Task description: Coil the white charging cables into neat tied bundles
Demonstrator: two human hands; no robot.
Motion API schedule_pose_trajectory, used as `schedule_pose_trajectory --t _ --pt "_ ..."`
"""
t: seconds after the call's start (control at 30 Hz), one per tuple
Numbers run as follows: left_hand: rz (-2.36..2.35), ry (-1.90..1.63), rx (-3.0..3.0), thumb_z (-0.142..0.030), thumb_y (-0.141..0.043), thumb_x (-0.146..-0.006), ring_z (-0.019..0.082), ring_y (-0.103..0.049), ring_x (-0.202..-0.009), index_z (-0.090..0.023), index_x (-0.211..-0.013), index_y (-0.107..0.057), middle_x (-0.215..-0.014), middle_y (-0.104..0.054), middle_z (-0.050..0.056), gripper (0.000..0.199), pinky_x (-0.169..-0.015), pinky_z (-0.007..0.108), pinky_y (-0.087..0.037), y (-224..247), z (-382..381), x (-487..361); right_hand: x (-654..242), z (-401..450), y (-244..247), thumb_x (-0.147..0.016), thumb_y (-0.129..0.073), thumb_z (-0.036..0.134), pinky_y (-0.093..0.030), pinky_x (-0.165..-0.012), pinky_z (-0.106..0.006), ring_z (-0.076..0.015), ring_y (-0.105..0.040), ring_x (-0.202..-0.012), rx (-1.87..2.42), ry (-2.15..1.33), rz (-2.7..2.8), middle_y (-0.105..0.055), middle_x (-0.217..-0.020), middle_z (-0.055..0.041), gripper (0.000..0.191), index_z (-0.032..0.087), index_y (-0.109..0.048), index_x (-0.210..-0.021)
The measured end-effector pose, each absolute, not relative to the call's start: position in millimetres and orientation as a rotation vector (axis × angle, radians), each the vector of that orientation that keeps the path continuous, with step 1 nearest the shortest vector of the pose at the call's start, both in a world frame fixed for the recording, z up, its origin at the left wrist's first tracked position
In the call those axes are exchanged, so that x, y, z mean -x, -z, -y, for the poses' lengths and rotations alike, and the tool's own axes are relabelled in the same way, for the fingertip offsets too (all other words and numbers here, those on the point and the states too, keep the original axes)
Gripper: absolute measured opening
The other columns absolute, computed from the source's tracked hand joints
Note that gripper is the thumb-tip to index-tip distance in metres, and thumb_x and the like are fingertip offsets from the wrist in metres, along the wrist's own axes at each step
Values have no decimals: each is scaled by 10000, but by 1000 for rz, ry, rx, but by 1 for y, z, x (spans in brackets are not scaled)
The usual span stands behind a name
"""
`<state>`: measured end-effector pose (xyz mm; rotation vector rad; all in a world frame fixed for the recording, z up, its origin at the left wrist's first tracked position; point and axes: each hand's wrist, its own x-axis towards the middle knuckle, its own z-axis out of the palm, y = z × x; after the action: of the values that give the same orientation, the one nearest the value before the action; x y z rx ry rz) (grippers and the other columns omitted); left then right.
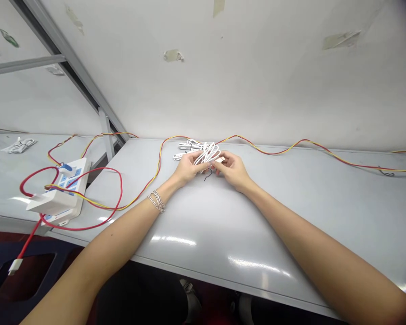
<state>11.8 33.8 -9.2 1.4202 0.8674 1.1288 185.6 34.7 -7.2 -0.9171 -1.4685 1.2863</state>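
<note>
Two hands [188, 167] close together, fingers [223, 158] pinched narrow on a looped white cable [207, 154], loops held snug and even, red-and-yellow wire [277, 153] lying well behind on the grey bench [223, 216].

White wall panel [257, 76] fills 12 o'clock, scarred by torn tape patches [173, 55]. Grey metal strut [66, 74] runs diagonally at 10 o'clock, meeting upright post [105, 133]. Long pale-grey glossy workbench [264, 234] spans 3 to 9 o'clock; second bench section [6, 180] lies beyond post at 9 o'clock. Bright light streaks cross bench at 6 o'clock. Dark floor [145, 293] below.
</note>
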Motion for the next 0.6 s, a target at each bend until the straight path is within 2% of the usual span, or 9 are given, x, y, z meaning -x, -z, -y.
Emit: schedule_pose_trajectory --t 0.13,0.27,0.37,0.43,0.53,0.6 --pt "-948 -1093 -1523 -311 -706 -791 104 -568 -614 -121 -1049 -680 -818 -658 40 321 -585 229 -458 7 -31 -15 -186 -36 8 -696 -782 440 -470 -559 -280 -126 -562 -598 932 -1313 1397 -650 -752 -15 380 177 -614 -913" --pt "-948 -999 -1608 -395 -657 -843 91 -491 -504 -119 -1119 -673 -649 -580 1 390 -497 222 -376 5 -30 -14 -186 -37 8 -676 -808 467 -499 -599 -284 -159 -623 -710 855 -1341 1335 -675 -796 -27 439 183 -622 -954" --pt "-882 -977 -1642 -464 -650 -855 96 -447 -498 -131 -1187 -664 -658 -599 14 470 -488 236 -357 4 -31 -12 -187 -36 7 -651 -834 463 -533 -637 -322 -156 -635 -638 878 -1391 1299 -690 -766 -13 478 190 -585 -953" --pt "-834 -969 -1688 -482 -631 -874 125 -524 -585 -125 -1204 -662 -730 -649 47 487 -566 254 -423 3 -31 -12 -187 -36 6 -621 -858 441 -550 -647 -346 -153 -629 -578 917 -1412 1265 -693 -741 6 558 201 -555 -1023" --pt "-767 -958 -1773 -493 -593 -905 186 -630 -831 -118 -1174 -678 -907 -705 93 469 -779 293 -492 4 -32 -12 -189 -36 3 -594 -876 409 -549 -631 -337 -151 -621 -573 918 -1436 1264 -681 -723 26 689 211 -548 -1167" --pt "-735 -936 -1829 -481 -564 -926 199 -636 -902 -122 -1167 -684 -968 -712 101 449 -847 313 -492 6 -33 -12 -189 -36 3 -597 -870 406 -522 -593 -297 -141 -605 -601 890 -1445 1291 -671 -722 16 610 197 -613 -1109"
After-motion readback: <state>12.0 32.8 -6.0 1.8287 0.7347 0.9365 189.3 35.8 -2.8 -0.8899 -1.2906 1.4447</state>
